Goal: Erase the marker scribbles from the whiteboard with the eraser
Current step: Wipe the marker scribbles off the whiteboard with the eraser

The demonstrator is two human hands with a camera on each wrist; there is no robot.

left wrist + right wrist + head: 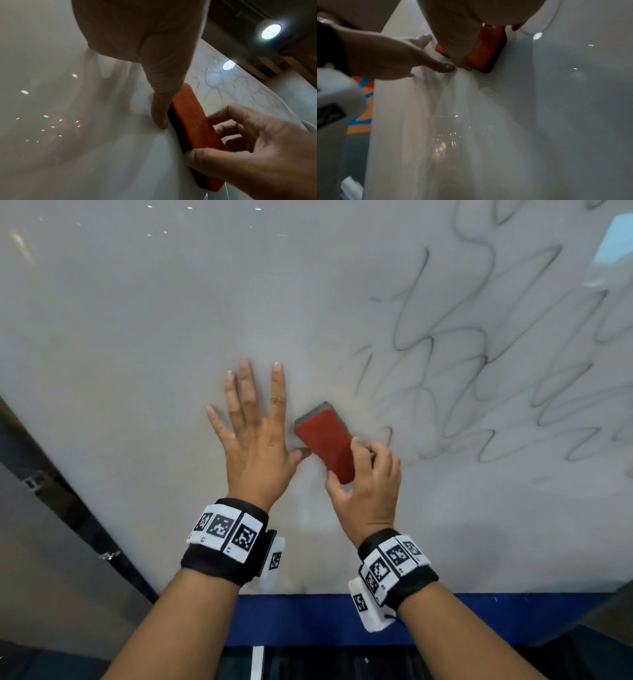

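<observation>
A red eraser (325,440) with a grey felt face lies flat against the whiteboard (171,320). My right hand (363,474) grips its lower end, thumb on the left edge and fingers curled over the right edge. My left hand (255,422) presses flat on the board just left of the eraser, fingers spread, its thumb tip touching the eraser's left side. Black marker scribbles (479,371) cover the board to the right of the eraser. The left wrist view shows the eraser (193,121) edge-on with the right hand (248,148) around it. The right wrist view shows the eraser (488,51) partly behind my palm.
The board's left part is wiped, with faint smears. A blue strip (308,618) runs below the board's bottom edge. A dark frame (85,508) slants along the left side. Ceiling lamps (271,31) appear in the left wrist view.
</observation>
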